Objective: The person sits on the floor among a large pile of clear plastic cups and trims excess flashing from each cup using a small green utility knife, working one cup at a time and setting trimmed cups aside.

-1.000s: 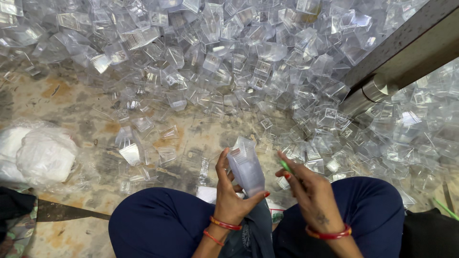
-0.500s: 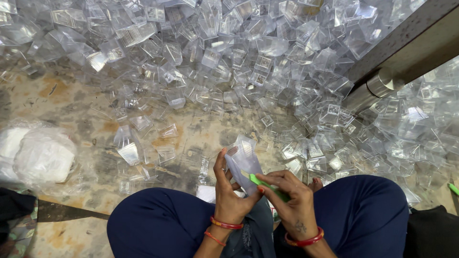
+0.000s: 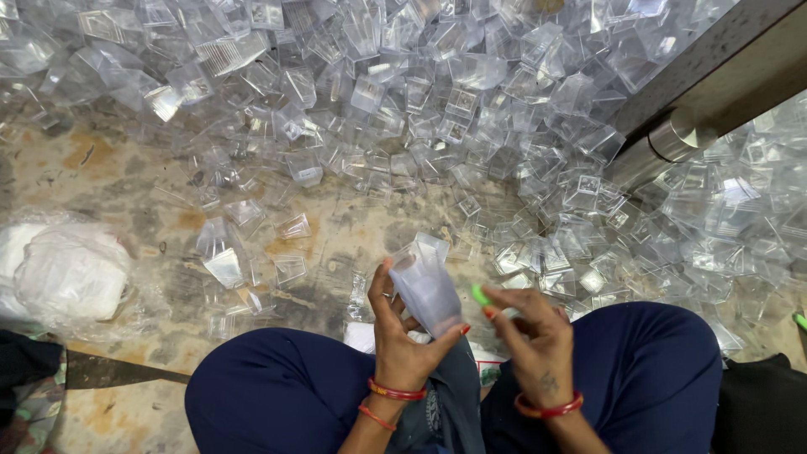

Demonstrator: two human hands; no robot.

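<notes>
The right hand (image 3: 538, 336) hides most of a small green object (image 3: 480, 294).

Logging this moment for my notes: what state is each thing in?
Left hand: gripping a clear cup, tilted.
Right hand: pinching a small green piece beside the cup.
Cup pile: loose, scattered on the floor.
Plastic bag: crumpled, lying on floor.

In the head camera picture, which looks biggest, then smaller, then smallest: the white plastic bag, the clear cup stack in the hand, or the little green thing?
1. White plastic bag on the floor: biggest.
2. Clear cup stack held in the left hand: smaller, though being nearer the camera makes it look larger.
3. Green thing at the right hand fingertips: smallest.
</notes>
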